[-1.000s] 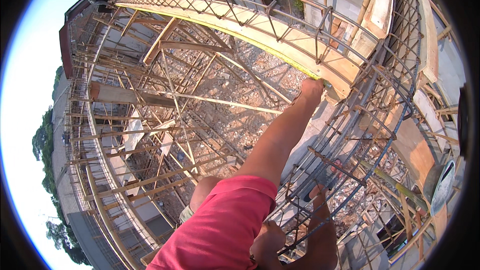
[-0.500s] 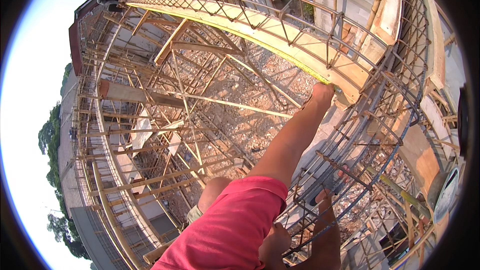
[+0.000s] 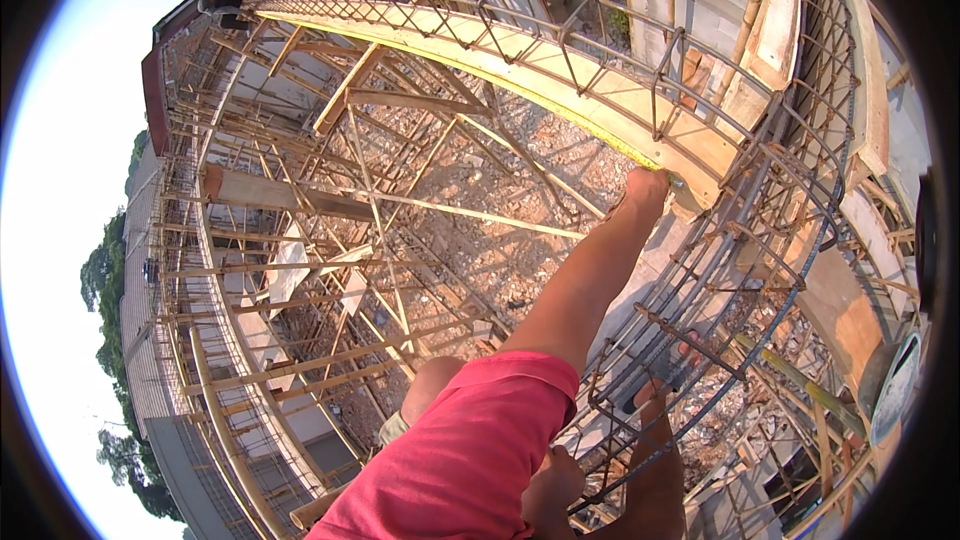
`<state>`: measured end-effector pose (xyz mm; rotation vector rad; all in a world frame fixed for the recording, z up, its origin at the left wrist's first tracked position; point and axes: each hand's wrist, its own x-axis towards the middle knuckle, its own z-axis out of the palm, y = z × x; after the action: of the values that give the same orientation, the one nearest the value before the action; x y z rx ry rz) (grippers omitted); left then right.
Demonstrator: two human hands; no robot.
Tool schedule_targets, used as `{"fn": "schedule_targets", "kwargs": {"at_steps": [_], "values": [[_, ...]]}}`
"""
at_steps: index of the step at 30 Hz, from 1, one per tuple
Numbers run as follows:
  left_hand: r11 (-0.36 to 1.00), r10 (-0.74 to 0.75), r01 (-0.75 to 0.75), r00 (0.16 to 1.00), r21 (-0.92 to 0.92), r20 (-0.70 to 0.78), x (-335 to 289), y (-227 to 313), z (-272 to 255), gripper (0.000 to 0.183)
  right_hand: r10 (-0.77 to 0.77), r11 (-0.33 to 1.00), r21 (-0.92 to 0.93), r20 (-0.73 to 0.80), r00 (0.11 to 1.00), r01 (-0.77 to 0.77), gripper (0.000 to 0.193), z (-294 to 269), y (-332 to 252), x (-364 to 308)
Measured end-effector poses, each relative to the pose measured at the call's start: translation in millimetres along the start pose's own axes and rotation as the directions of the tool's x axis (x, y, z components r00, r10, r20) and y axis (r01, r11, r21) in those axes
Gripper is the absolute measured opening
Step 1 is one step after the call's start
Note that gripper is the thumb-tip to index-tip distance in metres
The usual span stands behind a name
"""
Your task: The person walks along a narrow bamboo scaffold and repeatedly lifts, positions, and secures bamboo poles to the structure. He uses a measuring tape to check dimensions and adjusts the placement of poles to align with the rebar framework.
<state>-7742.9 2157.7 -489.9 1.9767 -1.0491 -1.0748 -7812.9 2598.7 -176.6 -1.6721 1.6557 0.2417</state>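
My left arm, in a red sleeve, stretches up and right to the end of a long curved wooden board (image 3: pixel 560 75). There my left hand (image 3: pixel 648 183) is closed on a yellow tape measure (image 3: pixel 570 118), pressing it against the board's lower edge. The tape follows that edge to the far upper left, where a person (image 3: pixel 225 2) is at the board's other end. A small greyish piece (image 3: pixel 677 181) shows just past my fingers. Below my sleeve is a patch of bare skin (image 3: pixel 553 480); I cannot tell whether it is my right hand or a knee.
A rebar cage (image 3: pixel 690 310) runs beside my arm, and another steel cage (image 3: pixel 565 35) follows the board. A sandalled foot (image 3: pixel 680 355) shows among the bars. Far below lies rubble-strewn ground (image 3: pixel 470 210) with bamboo poles (image 3: pixel 300 380) and timber props. A round pale lid-like object (image 3: pixel 893 390) is at the right.
The view has shifted slightly. My left hand stays closed on the tape at the same spot by the board's end. The far person has changed posture a little.
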Motion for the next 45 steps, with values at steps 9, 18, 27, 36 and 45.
{"fn": "schedule_targets", "kwargs": {"at_steps": [9, 18, 27, 36, 45], "values": [[0.989, -0.128, 0.125, 0.991, 0.083, 0.028, -36, 56, -5, 0.027, -0.030, 0.999, -0.023, -0.034, 0.999, 0.029, 0.011, 9, 14, 2], [0.858, -0.457, 0.427, 0.888, -0.284, -0.044, -29, 59, -19, 0.027, -0.047, 0.999, 0.004, 0.041, 0.998, 0.047, 0.008, 2, 7, -2], [0.910, -0.289, 0.287, 0.957, -0.300, 0.037, -52, 82, -5, 0.030, 0.105, 0.993, 0.053, 0.058, 0.993, -0.108, 0.045, -7, 7, 7], [0.956, -0.263, 0.240, 0.955, -0.168, -0.138, -8, 12, -42, 0.031, -0.098, 0.993, 0.073, 0.022, 0.995, 0.096, 0.043, 15, 3, -8], [0.980, -0.197, 0.196, 0.977, -0.018, -0.084, -38, 51, -51, 0.033, -0.036, 0.999, 0.035, 0.141, 0.989, 0.032, 0.044, -6, -2, -2]]}}
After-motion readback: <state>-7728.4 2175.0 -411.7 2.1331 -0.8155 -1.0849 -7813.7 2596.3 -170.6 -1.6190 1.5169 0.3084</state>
